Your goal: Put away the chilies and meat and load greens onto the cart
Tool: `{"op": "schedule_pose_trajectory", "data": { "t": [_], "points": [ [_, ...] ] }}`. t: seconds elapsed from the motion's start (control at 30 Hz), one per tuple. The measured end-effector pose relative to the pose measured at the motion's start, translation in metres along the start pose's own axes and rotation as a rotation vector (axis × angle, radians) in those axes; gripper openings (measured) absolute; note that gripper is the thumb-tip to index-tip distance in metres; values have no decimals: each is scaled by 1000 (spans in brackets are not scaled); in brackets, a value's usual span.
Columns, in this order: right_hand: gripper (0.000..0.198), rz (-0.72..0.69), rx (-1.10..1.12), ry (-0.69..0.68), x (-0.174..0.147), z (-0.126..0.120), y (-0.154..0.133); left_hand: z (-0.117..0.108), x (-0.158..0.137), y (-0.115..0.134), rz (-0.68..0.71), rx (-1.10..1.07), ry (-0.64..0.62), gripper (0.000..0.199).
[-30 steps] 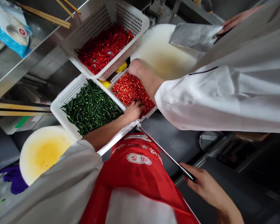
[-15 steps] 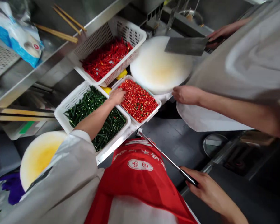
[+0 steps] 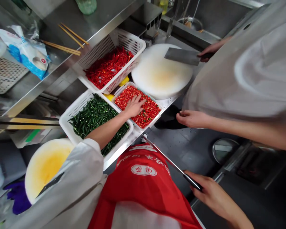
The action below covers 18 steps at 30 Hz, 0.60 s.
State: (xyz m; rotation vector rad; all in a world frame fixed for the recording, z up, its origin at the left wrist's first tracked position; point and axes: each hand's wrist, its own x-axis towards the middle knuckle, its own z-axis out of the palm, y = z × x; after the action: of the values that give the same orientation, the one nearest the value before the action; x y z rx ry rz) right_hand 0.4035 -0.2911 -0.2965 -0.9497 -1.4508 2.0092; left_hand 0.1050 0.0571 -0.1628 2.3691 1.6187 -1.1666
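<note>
My left hand (image 3: 134, 106) lies on the chopped red chillies (image 3: 147, 109), its fingers spread over them. They fill a shallow white tray (image 3: 154, 122) at the counter's edge. Beneath my left forearm is a white basket (image 3: 69, 122) of long green chillies (image 3: 92, 114). Behind it stands a second white basket (image 3: 139, 47) with cut red chillies (image 3: 105, 70). My right hand (image 3: 202, 187) is closed round the black handle of a knife (image 3: 168, 159), held low in front of my red apron (image 3: 138, 184), its blade pointing up and left.
At right a co-worker's hand (image 3: 209, 52) holds a cleaver (image 3: 182, 56) over a round white cutting board (image 3: 162, 71); their other hand (image 3: 187, 118) hangs near the counter. Another round board (image 3: 47, 168) is at left. Chopsticks (image 3: 62, 47) and a blue-white bag (image 3: 30, 55) lie on the shelf.
My left hand has moved from the tray's left edge to the middle of the chopped chillies, fingers now spread. The co-worker's free hand has come away from the cutting board and lower.
</note>
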Motion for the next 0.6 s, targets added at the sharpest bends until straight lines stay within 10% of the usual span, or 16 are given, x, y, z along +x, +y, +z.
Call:
{"op": "schedule_pose_trajectory", "data": {
  "t": [0.2,0.37,0.6],
  "points": [
    [50,-53,1,84,3,5,12,-1,-15,-1,101,-60,-68,44],
    [50,-110,24,97,4,6,17,-20,-44,-19,-96,-749,206,53],
    [41,-277,94,76,44,-6,19,-43,-198,-68,-436,-1384,662,88]
  ]
}}
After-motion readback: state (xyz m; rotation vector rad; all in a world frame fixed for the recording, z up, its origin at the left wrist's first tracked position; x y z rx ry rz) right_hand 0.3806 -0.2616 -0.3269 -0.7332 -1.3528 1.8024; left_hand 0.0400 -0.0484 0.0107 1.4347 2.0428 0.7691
